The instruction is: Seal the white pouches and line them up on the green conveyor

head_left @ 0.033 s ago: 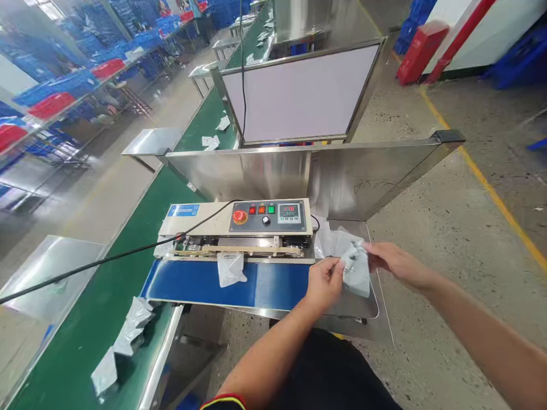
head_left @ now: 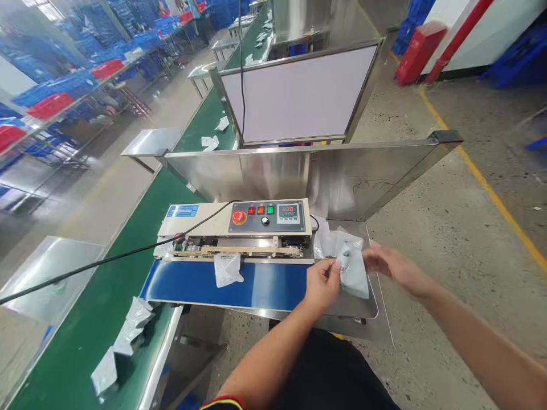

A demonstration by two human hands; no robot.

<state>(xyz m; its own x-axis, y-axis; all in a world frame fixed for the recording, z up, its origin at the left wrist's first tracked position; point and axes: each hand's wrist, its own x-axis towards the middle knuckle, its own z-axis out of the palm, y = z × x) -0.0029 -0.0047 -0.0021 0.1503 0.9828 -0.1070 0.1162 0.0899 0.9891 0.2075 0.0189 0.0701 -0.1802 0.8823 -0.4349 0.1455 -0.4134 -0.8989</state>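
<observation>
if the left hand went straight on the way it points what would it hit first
The left hand pinches the grey pouch, so that pouch comes first. Past it, probably the loose clear bags on the steel tray, though depth is hard to judge.

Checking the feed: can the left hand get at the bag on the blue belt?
Probably yes: bare belt lies between the left hand and the belt bag, though that hand is pinching the held bag.
</observation>
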